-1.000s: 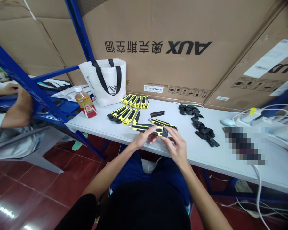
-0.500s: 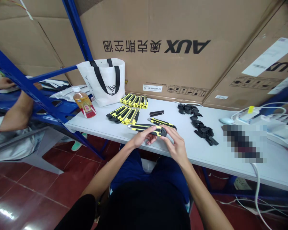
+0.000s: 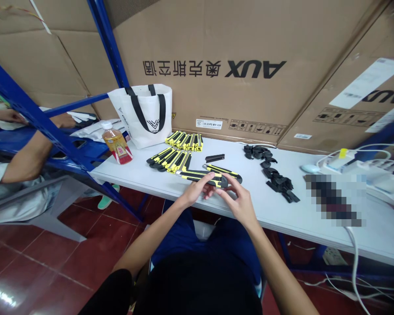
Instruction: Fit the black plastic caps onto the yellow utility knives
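My left hand (image 3: 197,191) and my right hand (image 3: 238,202) both hold one yellow-and-black utility knife (image 3: 202,176) just above the near edge of the white table (image 3: 315,214). The left fingers pinch its middle and the right fingers grip its rear end. A second utility knife (image 3: 222,170) lies right behind it on the table. A small black part (image 3: 214,157) lies a little farther back.
Two rows of yellow-and-black knives (image 3: 172,159) (image 3: 185,139) lie at the table's left. A heap of black parts (image 3: 273,171) sits to the right. A white tote bag (image 3: 145,112), a drink bottle (image 3: 116,143), cables and a power strip (image 3: 357,168), another person's arm (image 3: 26,153) at left.
My hands have stayed on the same knife, with only small finger shifts. The camera view has dipped slightly.
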Tool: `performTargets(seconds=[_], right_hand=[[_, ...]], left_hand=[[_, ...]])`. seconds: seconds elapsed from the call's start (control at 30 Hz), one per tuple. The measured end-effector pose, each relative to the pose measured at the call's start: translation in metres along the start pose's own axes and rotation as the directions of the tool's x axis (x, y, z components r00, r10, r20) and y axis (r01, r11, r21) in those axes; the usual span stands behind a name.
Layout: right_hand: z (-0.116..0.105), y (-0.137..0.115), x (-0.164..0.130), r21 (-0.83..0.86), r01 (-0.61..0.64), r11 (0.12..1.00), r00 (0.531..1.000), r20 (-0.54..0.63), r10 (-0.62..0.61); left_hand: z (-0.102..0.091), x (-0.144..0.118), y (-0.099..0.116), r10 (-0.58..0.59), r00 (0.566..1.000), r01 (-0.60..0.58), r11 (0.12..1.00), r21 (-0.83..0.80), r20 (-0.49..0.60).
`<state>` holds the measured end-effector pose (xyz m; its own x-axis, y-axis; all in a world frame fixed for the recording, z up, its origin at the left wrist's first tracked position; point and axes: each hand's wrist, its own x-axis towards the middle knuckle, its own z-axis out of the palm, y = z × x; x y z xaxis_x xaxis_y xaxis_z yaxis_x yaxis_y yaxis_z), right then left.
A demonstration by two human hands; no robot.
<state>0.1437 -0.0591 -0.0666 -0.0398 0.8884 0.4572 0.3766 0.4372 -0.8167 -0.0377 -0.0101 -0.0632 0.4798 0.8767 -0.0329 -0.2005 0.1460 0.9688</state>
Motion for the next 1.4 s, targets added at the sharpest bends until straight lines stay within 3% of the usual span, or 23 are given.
performTargets(seconds=[0.2, 0.4, 0.53, 0.7, 0.77, 0.9, 1.03, 1.1, 1.3, 1.4], right_hand=[[-0.007, -0.005, 0.003, -0.059, 0.038, 0.998, 0.998, 0.048, -0.035], [-0.048, -0.005, 0.015, -0.232, 0.124, 0.965, 0.992, 0.043, -0.117], [-0.061, 0.016, 0.019, -0.404, 0.111, 0.908, 0.994, 0.056, -0.097], [-0.052, 0.035, 0.017, -0.471, 0.123, 0.873, 0.989, 0.129, -0.07], [-0.053, 0.035, 0.017, -0.457, 0.098, 0.884, 0.99, 0.138, -0.038], [-0.065, 0.035, 0.018, -0.388, 0.037, 0.921, 0.989, 0.145, 0.022], [-0.069, 0.036, 0.015, -0.412, 0.041, 0.91, 0.977, 0.206, 0.049], [-0.064, 0.035, 0.012, -0.479, 0.087, 0.873, 0.969, 0.243, 0.037], [-0.056, 0.031, 0.011, -0.562, 0.164, 0.81, 0.96, 0.28, 0.0], [-0.057, 0.031, 0.011, -0.573, 0.167, 0.802, 0.96, 0.279, -0.001]], left_hand=[[0.009, -0.015, 0.021, -0.023, 0.999, 0.012, 0.962, 0.273, 0.035], [0.007, -0.014, 0.025, -0.006, 0.952, -0.085, 0.956, 0.281, 0.308], [0.008, -0.013, 0.025, 0.002, 0.949, -0.114, 0.934, 0.337, 0.316], [0.01, -0.016, 0.026, 0.03, 0.966, -0.124, 0.926, 0.358, 0.256], [0.006, -0.016, 0.024, 0.119, 0.976, -0.193, 0.864, 0.466, 0.183], [-0.013, -0.011, 0.021, 0.401, 0.914, -0.286, 0.532, 0.797, 0.06], [-0.029, -0.003, 0.021, 0.504, 0.853, -0.352, 0.362, 0.863, 0.137], [-0.032, 0.001, 0.019, 0.493, 0.849, -0.379, 0.316, 0.87, 0.191], [-0.032, 0.002, 0.011, 0.307, 0.934, -0.276, 0.29, 0.916, 0.185], [-0.031, 0.002, 0.01, 0.247, 0.954, -0.239, 0.274, 0.931, 0.172]])
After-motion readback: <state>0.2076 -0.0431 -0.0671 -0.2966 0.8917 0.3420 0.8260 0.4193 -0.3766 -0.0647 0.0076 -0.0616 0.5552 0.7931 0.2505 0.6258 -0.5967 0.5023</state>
